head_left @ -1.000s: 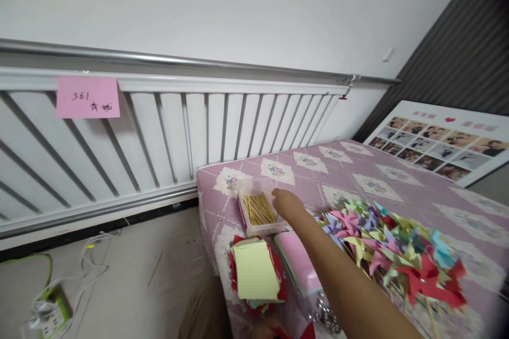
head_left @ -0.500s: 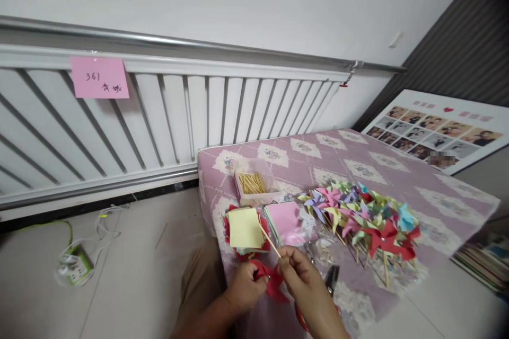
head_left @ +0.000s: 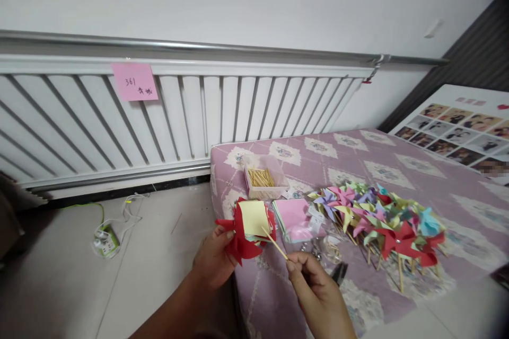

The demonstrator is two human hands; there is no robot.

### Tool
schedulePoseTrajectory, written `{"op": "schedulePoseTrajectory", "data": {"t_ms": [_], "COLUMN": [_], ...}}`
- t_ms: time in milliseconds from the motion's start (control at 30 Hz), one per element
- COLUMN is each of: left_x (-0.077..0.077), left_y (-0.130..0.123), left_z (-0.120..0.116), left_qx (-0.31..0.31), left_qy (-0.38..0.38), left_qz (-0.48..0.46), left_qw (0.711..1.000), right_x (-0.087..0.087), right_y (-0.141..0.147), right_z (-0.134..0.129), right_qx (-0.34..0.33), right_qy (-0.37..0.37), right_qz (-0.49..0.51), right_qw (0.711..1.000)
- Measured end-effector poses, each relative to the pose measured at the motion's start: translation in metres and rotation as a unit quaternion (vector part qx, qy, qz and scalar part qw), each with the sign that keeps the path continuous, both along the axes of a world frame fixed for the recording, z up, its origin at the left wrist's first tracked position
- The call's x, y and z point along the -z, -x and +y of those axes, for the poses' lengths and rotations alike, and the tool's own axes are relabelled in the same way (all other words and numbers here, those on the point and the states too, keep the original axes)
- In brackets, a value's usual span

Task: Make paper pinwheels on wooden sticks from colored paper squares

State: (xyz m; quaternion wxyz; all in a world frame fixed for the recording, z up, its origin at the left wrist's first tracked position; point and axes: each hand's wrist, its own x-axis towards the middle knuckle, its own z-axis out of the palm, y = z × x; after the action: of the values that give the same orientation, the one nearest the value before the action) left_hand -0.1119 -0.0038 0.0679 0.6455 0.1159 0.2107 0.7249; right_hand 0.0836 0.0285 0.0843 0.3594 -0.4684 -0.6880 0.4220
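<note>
My left hand pinches a red paper pinwheel near the bed's left edge. Between the fingertips of my right hand is a thin wooden stick, its far end pointing up and left over the paper stack. The pinwheel and the stick are apart. Just beyond my hands lies a stack of yellow and red paper squares, with a pink paper stack to its right. Behind them a clear plastic box holds many sticks. Several finished pinwheels on sticks lie at the right.
Dark-bladed scissors lie partly behind my right hand. Small bags sit beyond it on the patterned bed cover. A radiator lines the wall. On the left floor is a power strip with cables.
My left hand has moved left with the red pinwheel, away from my right hand. The stick is still in my right hand. The view has shifted a little.
</note>
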Motion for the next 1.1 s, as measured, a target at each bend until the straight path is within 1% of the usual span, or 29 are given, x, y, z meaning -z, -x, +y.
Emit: {"op": "schedulePoseTrajectory", "data": {"t_ms": [67, 200, 333, 433, 533, 667, 733, 800, 900, 1033, 1100], "left_x": [-0.007, -0.011, -0.011, -0.012, -0.013, -0.007, -0.001, 0.004, 0.008, 0.011, 0.013], "left_y": [-0.001, -0.008, -0.012, -0.013, -0.011, -0.005, -0.004, -0.004, -0.006, -0.007, -0.007], "left_z": [0.0, -0.002, -0.001, 0.0, 0.001, -0.001, -0.002, -0.003, -0.003, -0.002, -0.001], "left_qx": [0.009, 0.036, 0.05, 0.042, 0.023, -0.005, -0.009, -0.01, -0.002, 0.011, 0.01], "left_qy": [-0.025, -0.06, -0.041, -0.024, -0.011, 0.04, 0.067, 0.077, 0.073, 0.073, 0.082], "left_qz": [-0.012, -0.025, -0.03, -0.035, -0.042, -0.052, -0.06, -0.065, -0.068, -0.074, -0.07], "left_qw": [1.0, 0.997, 0.997, 0.998, 0.999, 0.998, 0.996, 0.995, 0.995, 0.995, 0.994], "right_x": [-0.003, -0.006, -0.007, -0.006, -0.002, -0.002, -0.005, -0.007, -0.006, -0.002, -0.002], "right_y": [0.004, 0.009, 0.013, 0.014, 0.013, 0.01, 0.012, 0.015, 0.02, 0.021, 0.019], "right_z": [-0.001, -0.003, -0.004, -0.003, -0.003, -0.004, -0.006, -0.008, -0.012, -0.013, -0.012], "right_qx": [-0.009, -0.027, -0.047, -0.041, -0.001, 0.05, 0.06, 0.067, 0.079, 0.091, 0.1], "right_qy": [-0.016, -0.04, -0.048, -0.028, 0.016, 0.085, 0.133, 0.164, 0.169, 0.164, 0.147], "right_qz": [0.003, 0.011, 0.007, 0.013, 0.057, 0.15, 0.2, 0.246, 0.281, 0.297, 0.302], "right_qw": [1.0, 0.999, 0.998, 0.999, 0.998, 0.984, 0.969, 0.953, 0.942, 0.936, 0.937]}}
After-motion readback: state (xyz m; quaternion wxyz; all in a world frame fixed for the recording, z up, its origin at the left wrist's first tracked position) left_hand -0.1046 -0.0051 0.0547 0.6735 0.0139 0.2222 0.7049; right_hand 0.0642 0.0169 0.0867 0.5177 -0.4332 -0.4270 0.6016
